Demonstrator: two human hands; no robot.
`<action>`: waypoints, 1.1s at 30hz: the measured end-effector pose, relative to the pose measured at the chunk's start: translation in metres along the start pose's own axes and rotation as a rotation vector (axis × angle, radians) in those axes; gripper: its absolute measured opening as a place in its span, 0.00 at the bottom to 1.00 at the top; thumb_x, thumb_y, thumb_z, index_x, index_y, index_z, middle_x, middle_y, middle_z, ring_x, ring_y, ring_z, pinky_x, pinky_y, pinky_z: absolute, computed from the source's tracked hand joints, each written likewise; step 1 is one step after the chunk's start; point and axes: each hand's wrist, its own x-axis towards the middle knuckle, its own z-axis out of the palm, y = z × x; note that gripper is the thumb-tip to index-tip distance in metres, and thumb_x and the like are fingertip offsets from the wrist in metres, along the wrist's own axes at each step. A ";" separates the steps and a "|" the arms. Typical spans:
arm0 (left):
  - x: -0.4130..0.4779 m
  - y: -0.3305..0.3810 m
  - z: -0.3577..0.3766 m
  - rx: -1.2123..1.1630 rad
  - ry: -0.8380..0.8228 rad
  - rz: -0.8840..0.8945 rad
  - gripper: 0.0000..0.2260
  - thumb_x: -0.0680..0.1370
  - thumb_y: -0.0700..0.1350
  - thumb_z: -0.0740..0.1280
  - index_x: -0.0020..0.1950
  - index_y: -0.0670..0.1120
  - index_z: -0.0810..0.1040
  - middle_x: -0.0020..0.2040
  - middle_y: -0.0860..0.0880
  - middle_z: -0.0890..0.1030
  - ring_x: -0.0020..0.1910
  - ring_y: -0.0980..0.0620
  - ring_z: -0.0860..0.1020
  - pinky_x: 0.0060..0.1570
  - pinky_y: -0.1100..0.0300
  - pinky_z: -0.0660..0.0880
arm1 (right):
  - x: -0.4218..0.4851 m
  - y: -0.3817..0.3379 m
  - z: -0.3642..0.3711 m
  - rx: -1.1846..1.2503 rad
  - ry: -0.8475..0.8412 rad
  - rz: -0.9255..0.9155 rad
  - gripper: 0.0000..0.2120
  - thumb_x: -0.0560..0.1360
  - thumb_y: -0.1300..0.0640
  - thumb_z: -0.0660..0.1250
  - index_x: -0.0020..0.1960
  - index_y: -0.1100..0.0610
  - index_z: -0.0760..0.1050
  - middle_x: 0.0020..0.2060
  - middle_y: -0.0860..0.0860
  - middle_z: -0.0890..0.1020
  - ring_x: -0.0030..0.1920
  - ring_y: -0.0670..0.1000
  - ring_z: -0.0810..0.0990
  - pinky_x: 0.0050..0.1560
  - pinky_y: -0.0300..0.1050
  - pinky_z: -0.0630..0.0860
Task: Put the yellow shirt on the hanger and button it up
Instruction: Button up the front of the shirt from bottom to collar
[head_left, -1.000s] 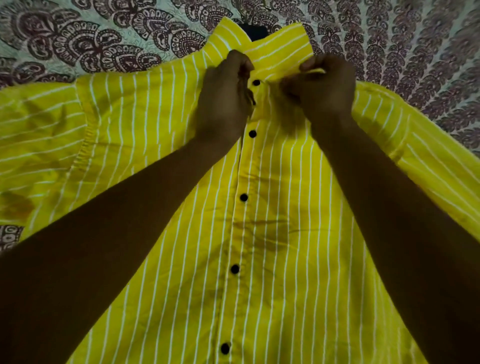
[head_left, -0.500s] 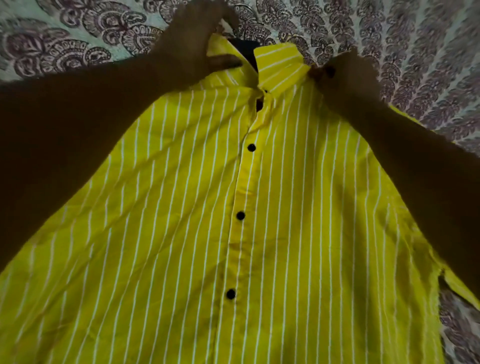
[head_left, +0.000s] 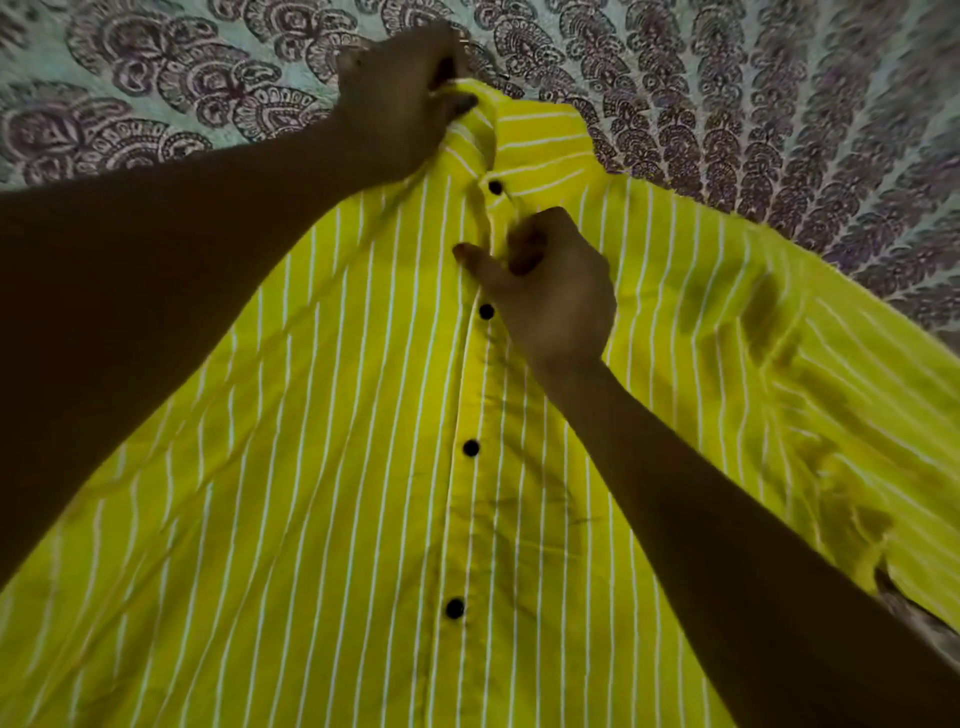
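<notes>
Laid front-up over the patterned sheet (head_left: 779, 104): the yellow shirt (head_left: 311, 467), placket running near to far, collar at the far end. At the collar's left side, the left hand (head_left: 405, 98), fingers curled round the cloth. Nearer, between top button (head_left: 495, 186) and second button (head_left: 486, 312), the right hand (head_left: 545, 291), pinching the placket edge. Probably final straightening. Hanger out of sight. Dim room.
</notes>
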 end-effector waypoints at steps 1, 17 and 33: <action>0.000 -0.003 0.002 -0.002 0.033 -0.071 0.15 0.76 0.46 0.62 0.57 0.39 0.73 0.55 0.37 0.77 0.55 0.42 0.74 0.52 0.53 0.67 | -0.002 0.002 0.004 -0.002 0.014 -0.009 0.20 0.66 0.38 0.71 0.49 0.51 0.74 0.40 0.47 0.81 0.45 0.50 0.80 0.43 0.50 0.75; 0.001 0.014 0.015 0.136 0.069 -0.049 0.27 0.72 0.68 0.50 0.54 0.50 0.75 0.52 0.48 0.80 0.61 0.47 0.72 0.64 0.43 0.53 | -0.013 0.023 0.017 -0.160 0.259 -0.411 0.14 0.76 0.51 0.58 0.49 0.56 0.80 0.38 0.56 0.79 0.37 0.57 0.77 0.34 0.48 0.72; -0.065 0.055 0.012 0.324 0.213 0.066 0.20 0.81 0.55 0.50 0.69 0.48 0.68 0.73 0.46 0.65 0.74 0.46 0.59 0.70 0.41 0.48 | -0.014 0.022 0.010 -0.178 0.068 -0.375 0.14 0.69 0.47 0.60 0.45 0.54 0.78 0.39 0.53 0.79 0.40 0.57 0.76 0.41 0.48 0.69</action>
